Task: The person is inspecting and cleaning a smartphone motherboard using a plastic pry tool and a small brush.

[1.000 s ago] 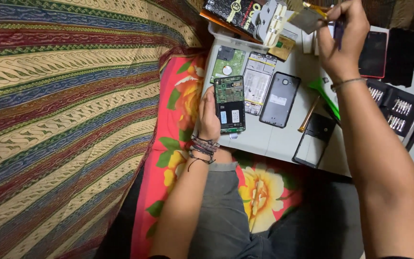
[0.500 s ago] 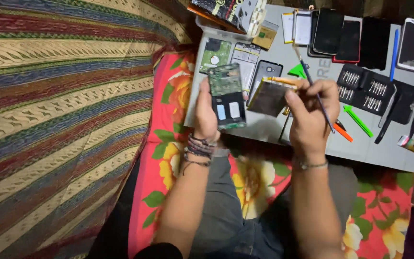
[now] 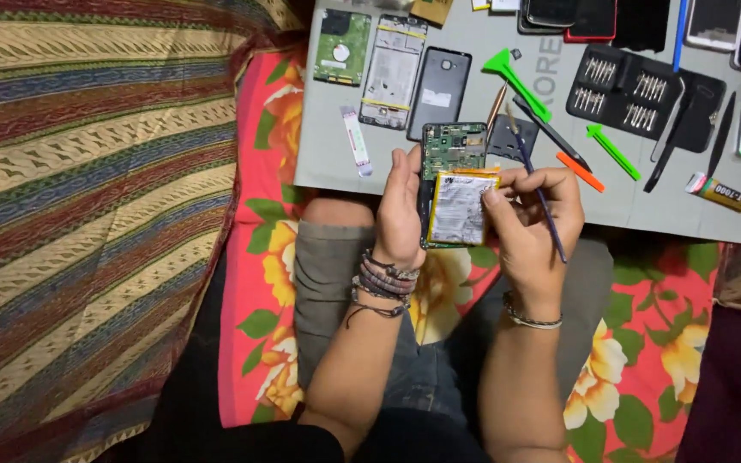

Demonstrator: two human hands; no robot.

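Seen from above, a person sits cross-legged on a red cloth (image 3: 636, 360) printed with yellow flowers and green leaves, beside a woven blanket (image 3: 87, 171) striped in maroon, tan, blue and green. The left hand (image 3: 400, 210), wrist wrapped in several beaded and corded bracelets, is closed around the long edge of an opened phone (image 3: 452, 150), whose green circuit board shows at the top. The phone is held over the lap, at the near edge of a flat grey work mat (image 3: 473, 184). The right hand (image 3: 529, 214), wearing a thin metal bangle, pinches a flat, silvery foil battery (image 3: 459, 208) with yellow edging against the lower half of the phone, while a slim dark tool (image 3: 538, 193) is tucked between its fingers. On the mat lie a small green circuit board (image 3: 341, 47), a bare metal phone frame (image 3: 394, 60), a dark rectangular back cover (image 3: 439, 81), green and orange plastic pry tools (image 3: 516, 77), a black case of screwdriver bits (image 3: 636, 94) and a small glue tube (image 3: 726, 195).
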